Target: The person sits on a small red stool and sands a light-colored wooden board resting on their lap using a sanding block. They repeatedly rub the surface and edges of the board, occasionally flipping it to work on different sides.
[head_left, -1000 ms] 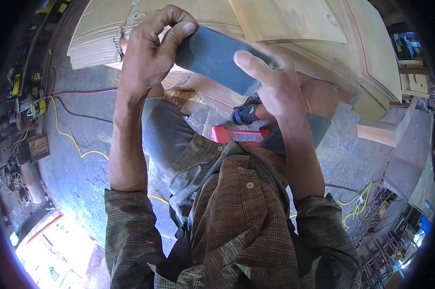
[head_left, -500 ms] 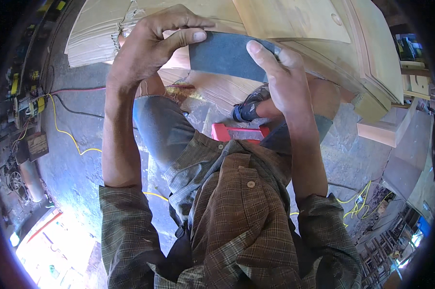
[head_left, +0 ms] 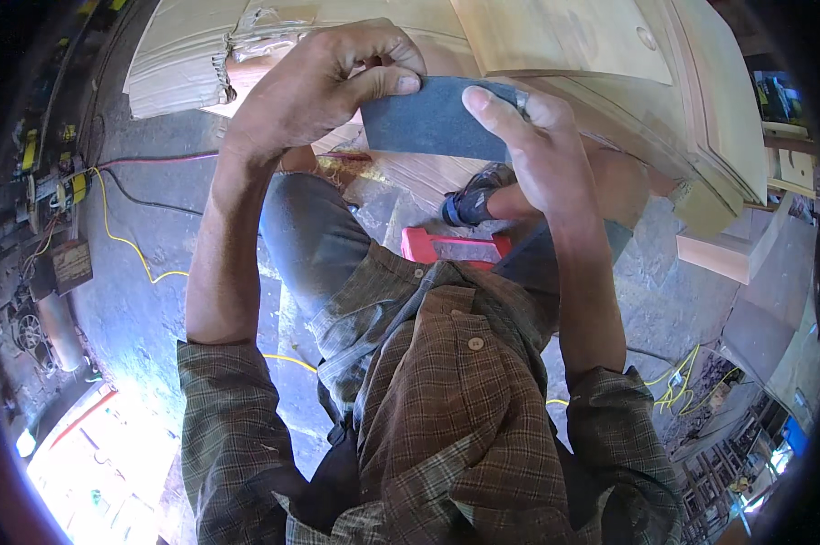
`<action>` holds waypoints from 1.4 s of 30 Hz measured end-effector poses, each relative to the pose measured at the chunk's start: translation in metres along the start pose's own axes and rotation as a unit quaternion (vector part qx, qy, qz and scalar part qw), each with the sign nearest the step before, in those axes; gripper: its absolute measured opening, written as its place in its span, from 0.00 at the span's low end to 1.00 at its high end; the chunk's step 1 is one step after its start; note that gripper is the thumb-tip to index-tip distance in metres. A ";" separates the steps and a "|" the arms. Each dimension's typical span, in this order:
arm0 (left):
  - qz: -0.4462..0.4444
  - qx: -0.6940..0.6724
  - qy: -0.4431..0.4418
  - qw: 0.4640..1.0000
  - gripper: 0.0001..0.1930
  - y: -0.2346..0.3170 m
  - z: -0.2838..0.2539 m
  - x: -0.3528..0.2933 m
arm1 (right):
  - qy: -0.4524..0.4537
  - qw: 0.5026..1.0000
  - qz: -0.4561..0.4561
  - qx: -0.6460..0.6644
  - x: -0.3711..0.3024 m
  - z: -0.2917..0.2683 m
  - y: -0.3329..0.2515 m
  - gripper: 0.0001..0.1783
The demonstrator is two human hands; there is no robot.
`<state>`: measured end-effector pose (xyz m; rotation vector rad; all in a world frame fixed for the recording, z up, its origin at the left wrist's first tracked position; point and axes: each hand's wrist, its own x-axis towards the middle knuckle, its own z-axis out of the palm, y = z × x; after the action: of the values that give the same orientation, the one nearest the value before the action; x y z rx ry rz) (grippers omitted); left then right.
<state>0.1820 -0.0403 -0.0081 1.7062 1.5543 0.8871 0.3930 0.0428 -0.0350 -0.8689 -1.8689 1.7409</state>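
Sandpaper sheet (head_left: 433, 118), dark blue-grey, held up in front of the chest between both hands, just below the pale carved wooden panel (head_left: 601, 54). Compared with a second ago, sheet sits higher and more level; both hands are raised closer to the panel. Long axis runs left to right, with a slight downward tilt toward the right; flat face turned toward the camera. Left hand (head_left: 324, 82): thumb and fingers pinching the sheet's upper left edge. Right hand (head_left: 537, 145): fingers closed on the right end, thumb laid flat across the face. Below: red object (head_left: 433, 247) on the floor beside a blue shoe (head_left: 469, 204). Yellow cable (head_left: 133, 250) crosses the grey floor (head_left: 147, 300) at left.
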 end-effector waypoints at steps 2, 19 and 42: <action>0.025 0.041 0.030 0.998 0.09 0.000 0.004 0.000 | 0.005 1.000 -0.015 -0.023 0.000 -0.002 0.002 0.21; -0.127 -0.098 0.333 0.929 0.23 0.001 0.085 0.021 | 0.257 0.879 -0.197 -0.350 -0.010 -0.074 -0.057 0.22; -0.146 -0.422 0.436 0.782 0.21 -0.014 0.085 0.036 | 0.007 0.778 -0.313 -0.546 0.059 -0.053 -0.008 0.28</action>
<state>0.2473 -0.0050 -0.0653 0.3594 1.4685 1.9730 0.3869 0.1222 -0.0271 -0.4398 -2.6975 0.1395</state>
